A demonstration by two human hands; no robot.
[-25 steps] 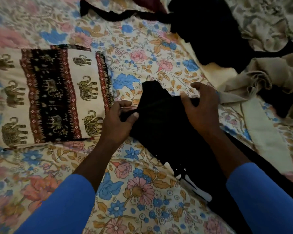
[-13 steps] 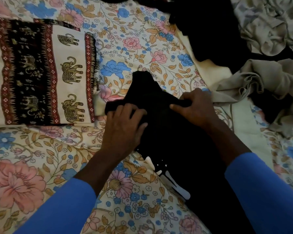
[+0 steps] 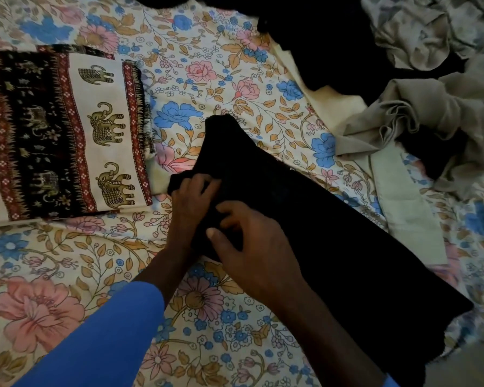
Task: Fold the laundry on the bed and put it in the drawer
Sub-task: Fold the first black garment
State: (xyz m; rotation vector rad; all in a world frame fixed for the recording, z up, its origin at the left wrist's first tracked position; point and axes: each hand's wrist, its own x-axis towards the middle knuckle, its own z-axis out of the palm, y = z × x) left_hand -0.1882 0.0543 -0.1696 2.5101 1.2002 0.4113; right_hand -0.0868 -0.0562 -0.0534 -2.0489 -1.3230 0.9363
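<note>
1. The long black cloth garment point(image 3: 305, 219) lay diagonally on the floral-printed bed sheet point(image 3: 67, 275).
2. The left hand point(image 3: 190, 199) gripped its left edge.
3. The right hand point(image 3: 252, 247), fingers curled, pinched the fabric just beside the left.

Garment point(image 3: 333, 233) lying on bed point(image 3: 67, 261), running from centre toward near right edge. Folded cloth point(image 3: 67, 129) lying flat on bed at left, near garment's left end. Pile point(image 3: 430, 113) sitting at far right, behind garment. Both hands gripping garment's left end: left hand point(image 3: 192, 202) lying farther back and leftward, between folded cloth and right hand point(image 3: 252, 247); right hand sitting nearer, just beside it.
</note>
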